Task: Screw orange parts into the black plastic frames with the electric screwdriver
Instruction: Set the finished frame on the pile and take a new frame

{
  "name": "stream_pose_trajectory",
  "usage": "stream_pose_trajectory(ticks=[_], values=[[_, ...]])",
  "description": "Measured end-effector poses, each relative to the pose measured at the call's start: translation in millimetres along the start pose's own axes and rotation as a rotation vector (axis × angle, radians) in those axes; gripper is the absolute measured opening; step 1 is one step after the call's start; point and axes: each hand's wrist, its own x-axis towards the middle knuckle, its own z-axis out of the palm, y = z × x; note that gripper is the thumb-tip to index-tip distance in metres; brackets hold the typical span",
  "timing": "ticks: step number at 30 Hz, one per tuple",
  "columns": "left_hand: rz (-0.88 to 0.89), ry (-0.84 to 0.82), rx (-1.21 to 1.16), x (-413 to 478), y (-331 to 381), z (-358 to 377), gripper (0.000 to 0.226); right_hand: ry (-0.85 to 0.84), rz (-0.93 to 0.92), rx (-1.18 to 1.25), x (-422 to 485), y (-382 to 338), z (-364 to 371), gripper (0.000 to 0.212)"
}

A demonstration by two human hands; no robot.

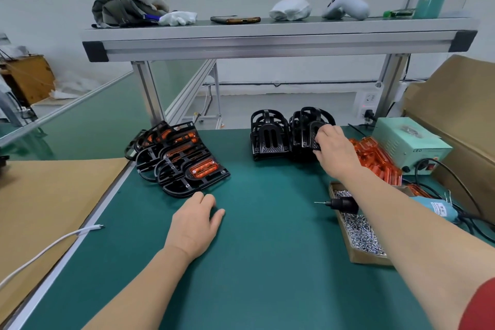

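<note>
The right hand [334,153] gripped a frame [305,126] stacked beyond the screw box [369,260]; the left hand [195,222] lay relaxed, holding nothing, well left of it. Nested neighbours might snag and topple

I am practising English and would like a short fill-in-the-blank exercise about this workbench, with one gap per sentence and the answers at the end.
The right hand grips a black plastic frame, while the left hand rests on the ____ table mat.
The blue electric screwdriver lies across a cardboard box full of small silver ____.
The stacked black frames near the left hand already hold ____ parts.
Answers: green; screws; orange.
</note>
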Motion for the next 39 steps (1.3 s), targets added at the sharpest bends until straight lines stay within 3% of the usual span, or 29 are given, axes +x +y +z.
stream_pose_trajectory(ticks=[7, 12, 23, 26, 30, 35, 39], values=[[0.002, 0.008, 0.000, 0, -1, 1, 0.024, 0.057, -0.014, 0.054, -13, -4, -14, 0.022], [-0.001, 0.010, 0.000, 0, -1, 0, 0.023, 0.195, -0.024, 0.124, -20, -5, -24, 0.012], [-0.019, -0.005, -0.014, 1, 0, -1, 0.024, 0.502, 0.048, 0.535, -52, -36, -54, 0.010], [-0.019, -0.013, -0.015, 0, 1, -2, 0.024, 0.474, 0.102, 0.672, -65, -49, -55, 0.011], [-0.032, -0.027, -0.024, 0, 1, -3, 0.031, 0.284, 0.257, 1.105, -83, -66, -54, 0.015], [-0.078, -0.035, -0.152, -1, 2, -6, 0.089, 0.065, 0.349, 1.359, -100, -83, -45, 0.011], [-0.050, -0.011, -0.107, -2, 2, -6, 0.076, -0.066, 0.391, 1.381, -117, -95, -37, 0.007]])
